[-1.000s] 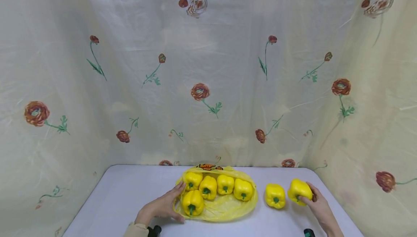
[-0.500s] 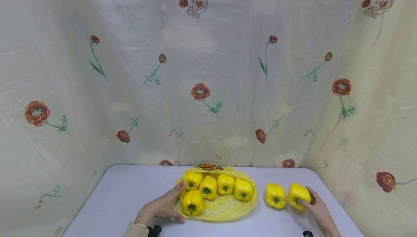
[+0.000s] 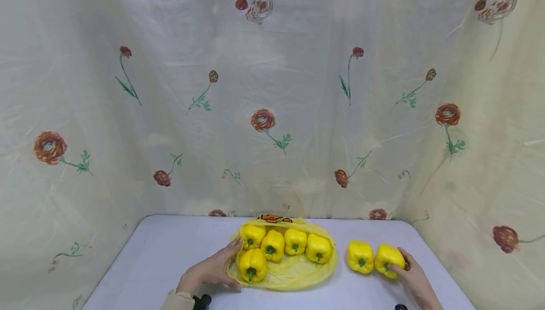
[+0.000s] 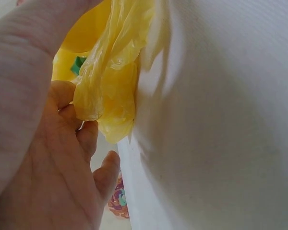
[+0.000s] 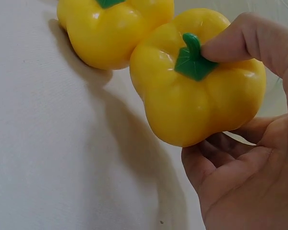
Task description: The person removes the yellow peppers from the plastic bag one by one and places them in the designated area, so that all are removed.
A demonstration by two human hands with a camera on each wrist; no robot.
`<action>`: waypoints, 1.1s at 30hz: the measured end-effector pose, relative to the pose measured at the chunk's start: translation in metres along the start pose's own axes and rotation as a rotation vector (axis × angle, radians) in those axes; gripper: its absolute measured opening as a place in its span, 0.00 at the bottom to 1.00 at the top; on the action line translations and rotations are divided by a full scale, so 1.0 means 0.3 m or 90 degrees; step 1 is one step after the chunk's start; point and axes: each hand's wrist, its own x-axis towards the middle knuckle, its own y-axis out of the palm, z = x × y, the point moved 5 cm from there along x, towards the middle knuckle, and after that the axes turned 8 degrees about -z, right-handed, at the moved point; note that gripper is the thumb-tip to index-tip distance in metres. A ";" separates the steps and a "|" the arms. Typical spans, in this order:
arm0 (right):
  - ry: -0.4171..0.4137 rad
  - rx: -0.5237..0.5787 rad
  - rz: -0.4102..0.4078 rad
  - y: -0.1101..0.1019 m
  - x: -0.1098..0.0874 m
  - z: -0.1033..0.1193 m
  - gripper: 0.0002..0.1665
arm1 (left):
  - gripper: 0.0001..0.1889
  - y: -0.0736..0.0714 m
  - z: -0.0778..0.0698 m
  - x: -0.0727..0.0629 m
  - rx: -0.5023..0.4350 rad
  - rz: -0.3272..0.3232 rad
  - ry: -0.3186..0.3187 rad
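Observation:
My left hand (image 3: 217,269) holds the left edge of a thin yellow plastic bag (image 3: 298,274), thumb and fingers spread at its mouth. In the left wrist view, several fingers (image 4: 89,136) curl at the bag's crumpled edge (image 4: 113,96). Several yellow bell peppers (image 3: 273,245) with green stems lie in the bag. On the right, my right hand (image 3: 415,274) grips another yellow bell pepper (image 5: 197,103), thumb beside its stem and fingers behind and below. That pepper sits against a loose yellow bell pepper (image 3: 360,257) to its left.
The white table (image 3: 170,248) carries the bag in the middle and the loose peppers to its right. A pale curtain (image 3: 298,158) with printed flowers surrounds the table at the back and sides.
My right hand has brought its bell pepper down and slightly left, closer to the loose one. The left hand and the bag stay as they were.

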 end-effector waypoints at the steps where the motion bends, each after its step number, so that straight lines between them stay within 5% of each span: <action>1: -0.001 -0.003 -0.001 0.001 0.000 -0.002 0.53 | 0.63 0.001 0.001 0.000 0.001 0.001 -0.002; 14: 0.035 -0.023 0.005 0.020 0.020 -0.043 0.60 | 0.64 0.003 0.007 0.004 0.013 -0.001 0.001; 33: 0.004 -0.018 0.026 0.027 0.010 -0.041 0.58 | 0.64 0.002 0.007 0.002 0.019 0.002 0.013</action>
